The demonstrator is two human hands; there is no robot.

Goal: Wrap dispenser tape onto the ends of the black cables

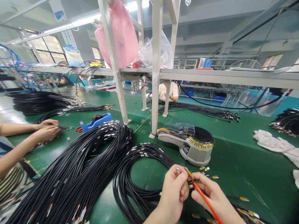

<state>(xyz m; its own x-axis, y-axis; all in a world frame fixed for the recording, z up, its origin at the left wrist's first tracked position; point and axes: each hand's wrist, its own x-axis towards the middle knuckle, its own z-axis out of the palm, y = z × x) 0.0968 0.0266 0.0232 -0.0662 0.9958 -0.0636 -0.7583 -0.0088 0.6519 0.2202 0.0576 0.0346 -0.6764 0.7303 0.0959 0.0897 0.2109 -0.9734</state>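
At the lower right, my left hand is closed in a pinch on a thin cable end, with a small silver tip showing above the fingers. My right hand grips an orange-handled tool, its slim metal point meeting the cable end by the left fingertips. The tool's exact kind is unclear. Under and beside my hands lies a looped bundle of black cables with white labels. Several cable ends with yellow-and-white tips stick out around my right hand.
A grey tape dispenser stands just beyond my hands. A bigger cable bundle fills the left, near a blue tape holder. A co-worker's hands work at far left. White shelf posts rise ahead; white gloves lie right.
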